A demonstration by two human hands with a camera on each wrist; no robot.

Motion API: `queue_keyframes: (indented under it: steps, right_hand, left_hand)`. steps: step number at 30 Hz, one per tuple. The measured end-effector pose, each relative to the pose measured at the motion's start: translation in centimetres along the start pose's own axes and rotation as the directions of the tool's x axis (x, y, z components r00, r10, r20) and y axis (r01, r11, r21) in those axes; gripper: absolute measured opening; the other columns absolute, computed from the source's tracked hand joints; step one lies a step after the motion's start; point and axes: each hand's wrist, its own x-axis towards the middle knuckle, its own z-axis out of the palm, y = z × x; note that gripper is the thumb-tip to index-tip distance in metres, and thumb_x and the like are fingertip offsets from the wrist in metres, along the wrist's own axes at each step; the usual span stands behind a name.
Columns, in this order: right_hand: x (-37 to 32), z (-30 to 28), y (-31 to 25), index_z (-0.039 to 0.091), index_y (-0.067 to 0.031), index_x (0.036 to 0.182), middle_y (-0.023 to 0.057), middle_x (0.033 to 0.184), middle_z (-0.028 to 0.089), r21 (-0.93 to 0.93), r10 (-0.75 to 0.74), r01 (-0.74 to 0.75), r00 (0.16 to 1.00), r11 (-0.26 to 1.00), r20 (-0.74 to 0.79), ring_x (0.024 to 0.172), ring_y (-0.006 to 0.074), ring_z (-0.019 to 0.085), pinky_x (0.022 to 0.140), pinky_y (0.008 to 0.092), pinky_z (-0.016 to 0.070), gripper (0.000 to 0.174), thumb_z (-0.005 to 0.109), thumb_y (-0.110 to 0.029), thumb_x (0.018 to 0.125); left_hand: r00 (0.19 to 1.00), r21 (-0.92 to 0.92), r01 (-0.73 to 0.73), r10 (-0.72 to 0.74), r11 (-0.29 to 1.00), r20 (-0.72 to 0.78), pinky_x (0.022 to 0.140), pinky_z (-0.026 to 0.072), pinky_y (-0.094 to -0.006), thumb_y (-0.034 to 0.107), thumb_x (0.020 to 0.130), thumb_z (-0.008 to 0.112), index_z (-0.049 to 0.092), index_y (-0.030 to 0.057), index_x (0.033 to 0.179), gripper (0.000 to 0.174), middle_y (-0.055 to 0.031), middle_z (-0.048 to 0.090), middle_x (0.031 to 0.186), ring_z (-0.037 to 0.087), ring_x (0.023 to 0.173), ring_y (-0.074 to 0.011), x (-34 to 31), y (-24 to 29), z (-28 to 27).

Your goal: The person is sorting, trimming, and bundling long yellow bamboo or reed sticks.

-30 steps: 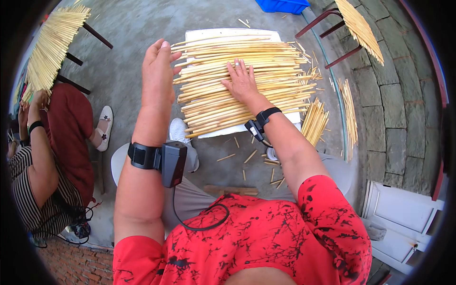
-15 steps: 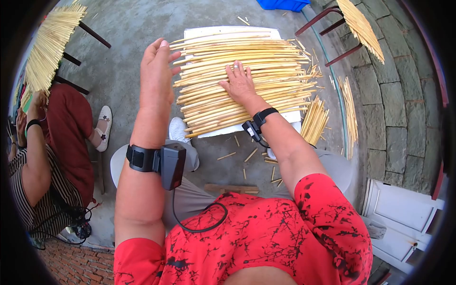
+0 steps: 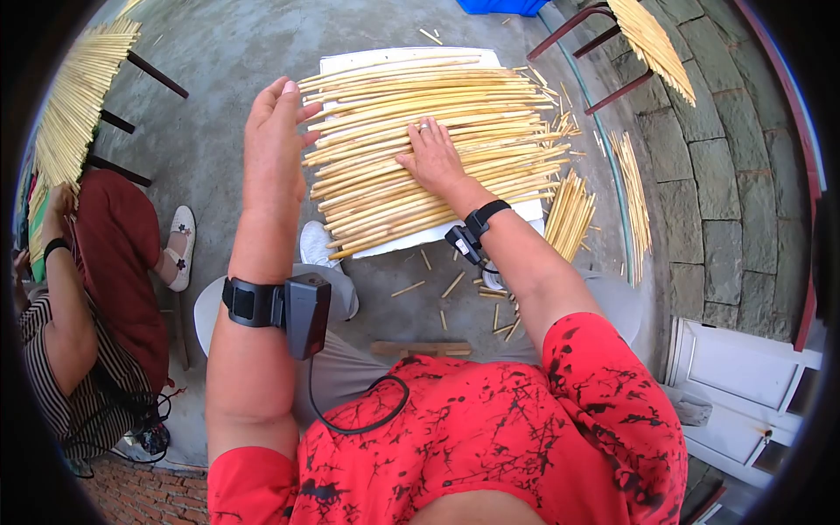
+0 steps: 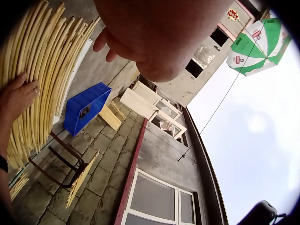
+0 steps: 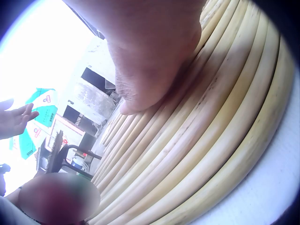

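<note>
Pale yellow reed-like sticks [image 3: 376, 192] lie side by side in a broad layer over a white board [image 3: 376, 59]. My right hand [image 3: 435, 162] rests palm down near their middle, fingers spread and a ring showing on one. In the right wrist view the heel of that right hand [image 5: 150, 61] sits right over the sticks. My left hand [image 3: 278, 153] is raised on edge beside their left ends, fingers extended and holding nothing. The left wrist view shows the left hand [image 4: 145, 37] at the top, away from the layer.
Bundles of cut sticks [image 3: 570, 214] lie right of the board, with short offcuts [image 3: 452, 284] on the concrete. Stick-topped stools [image 3: 652, 48] stand at both sides. Another person [image 3: 61, 315] sits at left. A blue crate [image 3: 503, 5] is at the back.
The head view has shifted slightly, so the scene sits a little farther left. Both hands keep their pose, the right one still flat on the sticks.
</note>
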Motion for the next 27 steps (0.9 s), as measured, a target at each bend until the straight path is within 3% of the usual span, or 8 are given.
queue_keyframes:
  steps: [8,11,20,27]
  right_hand:
    - [1.3,0.0,0.3,0.03,0.0023,0.132,0.0269,0.136,0.029,0.027,0.012,-0.013,1.0,1.0,0.022,0.131,0.0362,0.02,0.108,0.0419,0.0132,0.068,0.04,-0.049,0.088]
    - [0.7,-0.3,0.8,0.032,0.0016,0.131,0.0262,0.135,0.031,0.099,0.029,-0.022,0.997,0.995,-0.066,0.131,0.0355,0.021,0.108,0.042,0.0138,0.066,0.04,-0.047,0.088]
    - [-0.4,-1.2,0.7,0.037,0.0007,0.128,0.0247,0.132,0.035,0.037,0.035,-0.037,0.998,0.999,0.049,0.128,0.0354,0.026,0.107,0.0451,0.0152,0.06,0.042,-0.044,0.088]
    - [-0.5,-0.7,1.0,0.03,-0.0007,0.134,0.0238,0.139,0.026,0.036,0.101,-0.101,0.995,0.994,-0.012,0.133,0.0329,0.017,0.108,0.0445,0.0104,0.065,0.04,-0.046,0.088]
  left_hand:
    - [1.0,-0.003,0.007,-0.007,1.0,0.006,0.076,0.0437,-0.0327,0.028,0.09,0.048,0.038,-0.0027,0.127,0.05,-0.0126,0.044,0.12,0.053,0.101,-0.0205,0.0,-0.1,0.2]
    - [1.0,-0.006,-0.002,0.002,1.0,0.005,0.076,0.0436,-0.0326,0.029,0.09,0.048,0.037,-0.0028,0.127,0.05,-0.0131,0.044,0.119,0.053,0.101,-0.0205,0.2,-0.1,0.0]
    - [1.0,0.004,0.0,0.0,1.0,-0.002,0.076,0.0434,-0.0327,0.028,0.09,0.048,0.038,-0.0027,0.127,0.049,-0.0125,0.044,0.117,0.054,0.1,-0.0206,0.0,-0.2,0.1]
    - [1.0,0.0,-0.018,0.018,1.0,-0.002,0.077,0.0431,-0.0333,0.028,0.089,0.048,0.037,-0.0033,0.127,0.05,-0.0127,0.043,0.118,0.054,0.1,-0.021,0.3,-0.5,0.0]
